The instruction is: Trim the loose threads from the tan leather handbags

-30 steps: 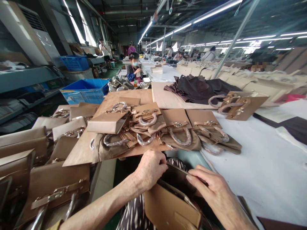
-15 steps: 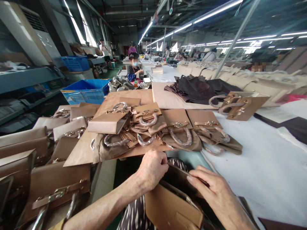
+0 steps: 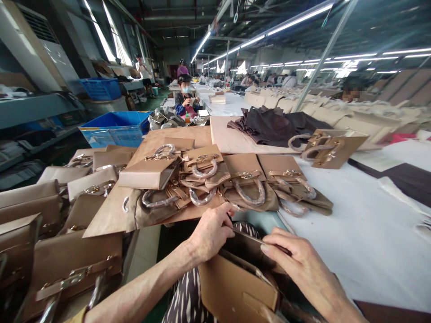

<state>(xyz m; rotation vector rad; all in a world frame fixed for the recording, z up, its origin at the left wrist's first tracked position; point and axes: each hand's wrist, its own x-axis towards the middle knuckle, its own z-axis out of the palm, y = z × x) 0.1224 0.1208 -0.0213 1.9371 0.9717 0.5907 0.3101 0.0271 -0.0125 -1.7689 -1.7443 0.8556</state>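
A tan handbag (image 3: 235,289) sits in my lap, its dark inside facing up between my hands. At the far left corner of its opening, my left hand (image 3: 212,231) pinches the edge, with the index finger raised a little. My right hand (image 3: 296,258) grips the dark rim on the other side, thumb inside my view and fingers curled over it. The lower part of the bag runs out of the picture. Just beyond my hands lie several tan handbags (image 3: 245,168) with plastic-wrapped handles on a brown board (image 3: 97,224).
More tan bags (image 3: 81,255) are piled at my left. A blue crate (image 3: 114,130) stands behind them. Dark cloth pieces (image 3: 272,125) and an upright tan bag (image 3: 340,148) rest on the white table (image 3: 370,224) at right. A co-worker (image 3: 185,96) sits ahead.
My left index finger has lifted and stretched forward from its curled position. Both hands keep hold of the bag's edge. The whole view has shifted slightly.
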